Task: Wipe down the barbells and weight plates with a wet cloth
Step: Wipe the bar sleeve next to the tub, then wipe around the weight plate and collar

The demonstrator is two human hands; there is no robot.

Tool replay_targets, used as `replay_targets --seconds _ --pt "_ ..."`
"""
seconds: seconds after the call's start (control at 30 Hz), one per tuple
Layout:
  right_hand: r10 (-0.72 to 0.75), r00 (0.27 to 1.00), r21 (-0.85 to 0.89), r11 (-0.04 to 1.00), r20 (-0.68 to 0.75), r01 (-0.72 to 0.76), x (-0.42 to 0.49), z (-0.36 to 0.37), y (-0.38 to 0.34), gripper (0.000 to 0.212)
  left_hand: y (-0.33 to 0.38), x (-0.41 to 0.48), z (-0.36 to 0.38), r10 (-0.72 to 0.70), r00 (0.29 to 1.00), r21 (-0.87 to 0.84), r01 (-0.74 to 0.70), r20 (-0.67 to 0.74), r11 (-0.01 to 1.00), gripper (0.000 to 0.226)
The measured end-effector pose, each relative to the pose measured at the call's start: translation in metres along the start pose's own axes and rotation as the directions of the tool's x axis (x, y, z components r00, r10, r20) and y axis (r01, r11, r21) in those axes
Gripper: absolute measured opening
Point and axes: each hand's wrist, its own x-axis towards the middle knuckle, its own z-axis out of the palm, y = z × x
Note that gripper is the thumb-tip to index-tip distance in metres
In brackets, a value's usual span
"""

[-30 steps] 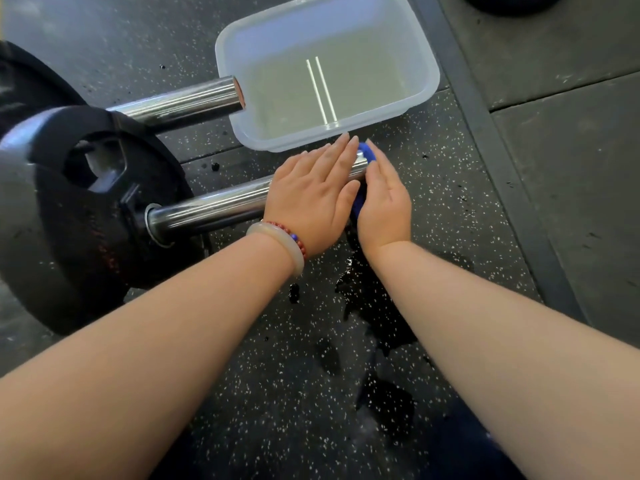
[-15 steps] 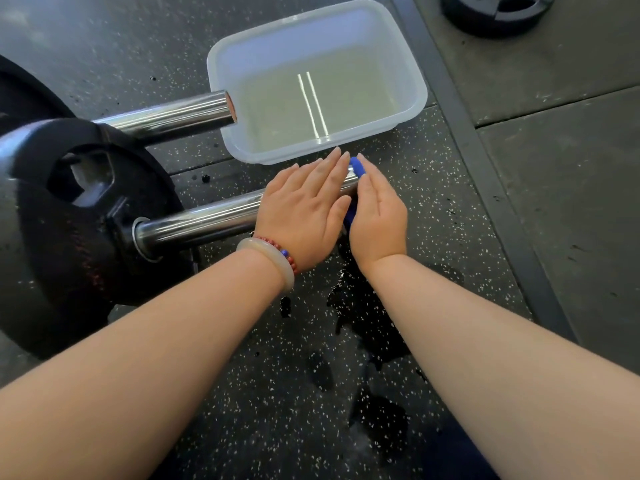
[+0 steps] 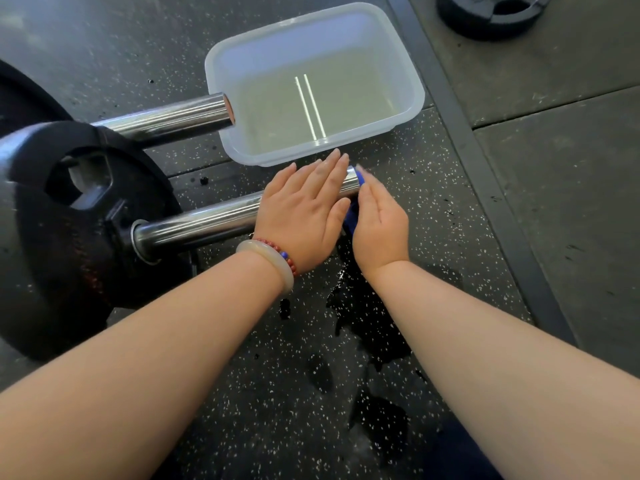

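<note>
Weight plate (image 3: 69,233) and barbell sleeve (image 3: 201,221) are kept on the mat (image 3: 263,403) short of its right edge, the flat left hand (image 3: 304,211) is laid over the sleeve, the straight-fingered right hand (image 3: 381,225) has been eased off its tip, so that end seems nearly wiped, the blue cloth (image 3: 350,217) mostly hidden between them.

Basin (image 3: 311,32) sits behind the near barbell sleeve (image 3: 207,220), weight plate (image 3: 69,237) on its left.

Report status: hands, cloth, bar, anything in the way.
Left hand flat on bar. Right hand presses cloth against bar end. Tub close beyond, puddle on floor.
</note>
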Motion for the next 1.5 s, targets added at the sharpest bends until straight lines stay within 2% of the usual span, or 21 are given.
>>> replay_targets --seconds 0.13,0.27,0.43,0.6,0.8,0.97,1.1,1.23,1.5 --pt "-0.043 0.999 -0.045 0.998 0.028 0.045 0.001 -0.004 -0.002 0.043 0.0 -0.001 -0.001 0.003 1.0 -0.001 -0.003 0.008 1.0 0.059" --pt "0.036 0.977 -0.296 0.955 0.212 0.03 -0.016 -0.019 0.019 0.035 -0.001 -0.002 -0.003 0.01 0.999 0.021 -0.011 0.043 1.0 0.061" --pt "0.058 0.992 -0.44 0.898 0.115 -0.001 -0.037 -0.013 0.002 0.038 -0.001 -0.004 -0.014 0.008 0.987 0.014 -0.01 0.158 1.0 0.065" --pt "-0.017 0.992 -0.493 0.867 0.126 0.078 -0.071 -0.011 -0.063 0.039 -0.012 -0.039 -0.069 0.018 0.973 -0.113 0.008 0.23 0.994 0.064" --pt "0.004 0.972 -0.591 0.795 0.236 0.14 -0.121 0.006 -0.171 0.037 -0.047 -0.12 -0.175 -0.001 0.925 -0.101 0.043 0.379 0.994 0.067" --pt "0.03 0.943 -0.614 0.766 0.331 0.191 -0.165 0.05 -0.258 0.039 -0.094 -0.187 -0.264 -0.097 0.879 -0.05 0.136 0.466 0.99 0.069" --pt "0.056 0.914 -0.613 0.758 0.403 0.224 -0.205 0.091 -0.318 0.038 -0.137 -0.228 -0.319 -0.163 0.859 -0.032 0.204 0.486 0.978 0.071" --pt "0.075 0.885 -0.606 0.755 0.459 0.25 -0.239 0.13 -0.365 0.039 -0.176 -0.255 -0.362 -0.219 0.841 -0.018 0.262 0.495 0.965 0.063" --pt "0.127 0.872 -0.653 0.714 0.473 0.251 -0.261 0.16 -0.401 0.041 -0.221 -0.273 -0.397 -0.213 0.847 -0.016 0.253 0.487 0.967 0.061"
